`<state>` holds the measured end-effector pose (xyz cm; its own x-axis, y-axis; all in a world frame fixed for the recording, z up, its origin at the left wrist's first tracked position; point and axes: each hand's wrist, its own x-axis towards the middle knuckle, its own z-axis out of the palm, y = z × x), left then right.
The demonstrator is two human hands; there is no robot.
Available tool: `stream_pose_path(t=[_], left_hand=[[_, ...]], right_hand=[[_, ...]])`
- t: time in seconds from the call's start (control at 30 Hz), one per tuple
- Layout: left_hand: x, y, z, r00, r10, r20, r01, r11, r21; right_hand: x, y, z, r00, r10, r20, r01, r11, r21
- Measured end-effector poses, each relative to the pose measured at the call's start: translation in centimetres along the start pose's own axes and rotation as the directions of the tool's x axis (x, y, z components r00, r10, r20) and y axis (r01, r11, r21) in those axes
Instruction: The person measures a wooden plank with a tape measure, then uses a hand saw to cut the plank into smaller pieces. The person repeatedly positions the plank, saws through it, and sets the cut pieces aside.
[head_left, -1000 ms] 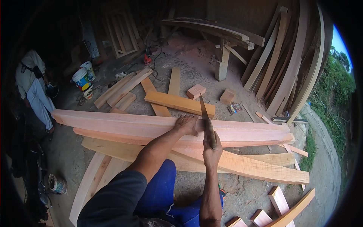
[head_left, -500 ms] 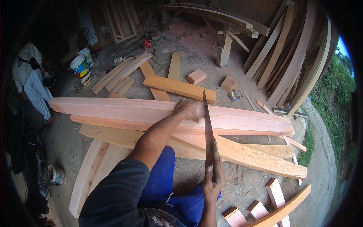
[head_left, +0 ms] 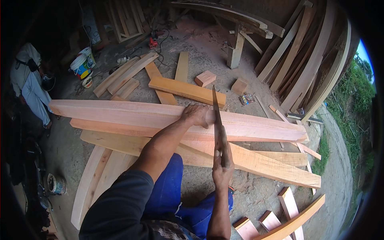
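Note:
A long pale pink timber (head_left: 96, 110) lies crosswise on another pinkish piece (head_left: 102, 129), over paler planks (head_left: 272, 173). My left hand (head_left: 196, 117) rests on the top timber near its middle, fingers bent over it and gripping it. Just right of that hand, a hand saw (head_left: 217, 118) stands across the timber with its tip pointing away from me. My right hand (head_left: 222, 168) grips the saw's handle on my side of the timber. Whether a cut shows under the blade I cannot tell.
At left, another person (head_left: 30, 80) stands beside a dark motorbike (head_left: 22, 164). Loose boards (head_left: 186, 90), small blocks (head_left: 206, 78), buckets (head_left: 84, 68) and a red tool (head_left: 153, 43) lie beyond. Upright planks (head_left: 300, 60) lean at right. Short offcuts (head_left: 290, 210) lie at lower right.
The saw and my right hand drew back toward me by half a second ago, and have since moved forward again. My left hand stays on the timber.

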<state>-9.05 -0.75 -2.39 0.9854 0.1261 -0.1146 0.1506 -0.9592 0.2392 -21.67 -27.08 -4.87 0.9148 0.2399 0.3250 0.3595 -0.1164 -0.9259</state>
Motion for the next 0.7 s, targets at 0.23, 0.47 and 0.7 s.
stream_pose_path(t=[0.23,0.47,0.7], left_hand=[[0.5,0.0,1.9,1.0,-0.023,-0.022,0.024,0.999,0.043],[-0.4,0.2,0.1,0.999,0.039,-0.006,-0.039,0.999,0.001],[0.8,-0.9,2.4,0.998,0.035,-0.043,-0.036,0.999,-0.028]], right_hand=[[-14.7,-4.4,-6.4,0.994,0.104,0.035,-0.102,0.992,-0.069],[7.2,1.1,3.8,0.999,-0.008,-0.044,0.013,0.994,0.105],[-20.6,-0.2,-6.2,0.983,0.185,0.023,-0.185,0.983,-0.003]])
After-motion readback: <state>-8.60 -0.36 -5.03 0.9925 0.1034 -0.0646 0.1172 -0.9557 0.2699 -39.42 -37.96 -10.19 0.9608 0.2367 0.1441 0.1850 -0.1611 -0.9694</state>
